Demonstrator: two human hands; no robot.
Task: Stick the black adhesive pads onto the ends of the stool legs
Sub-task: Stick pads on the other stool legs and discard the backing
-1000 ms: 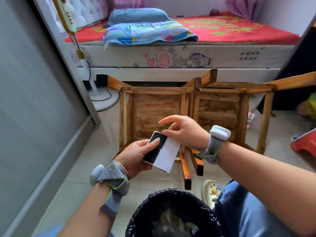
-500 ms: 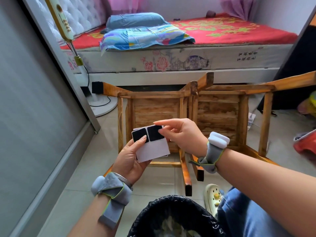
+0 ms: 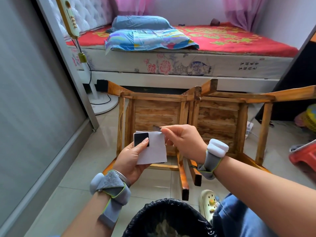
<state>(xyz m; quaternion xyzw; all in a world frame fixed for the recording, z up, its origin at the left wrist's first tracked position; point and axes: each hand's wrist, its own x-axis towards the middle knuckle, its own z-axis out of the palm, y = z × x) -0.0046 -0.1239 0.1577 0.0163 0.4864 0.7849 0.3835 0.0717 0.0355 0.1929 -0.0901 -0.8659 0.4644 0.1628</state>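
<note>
Tiles of pale, glossy ceramic cover the floor (image 3: 85, 168), with grout lines running toward a bed (image 3: 171, 65) at the far side of the room. Its mattress edge shows printed flowers and a blue vase; a red patterned cover, a blue pillow (image 3: 140, 22) and a folded bright quilt (image 3: 147, 39) lie on top, and pink curtains hang behind. A grey sliding door (image 3: 34, 100) fills the left side, and beside it stands a white fan base (image 3: 102, 103) with its cord trailing on the tiles.

Two wooden stools lie tipped over side by side on the floor, undersides facing the camera. The left stool (image 3: 153, 113) has a black pad already on its far left leg end (image 3: 102, 85); the right stool (image 3: 220, 117) touches it along the middle. A black-lined bin (image 3: 169, 218) sits at the bottom edge, with a cream clog (image 3: 209, 204) just beside it and a red plastic stool (image 3: 304, 156) at the right.

The left hand (image 3: 131, 159) grips a white backing sheet (image 3: 153, 147), thumb pressed on the one black adhesive pad (image 3: 141, 139) remaining at its top left corner. The right hand (image 3: 184, 141) pinches a second pad (image 3: 157, 128) between thumb and forefinger, lifted just above the sheet's top edge; it shows edge-on and blurred. Both wrists wear grey strapped bands.
</note>
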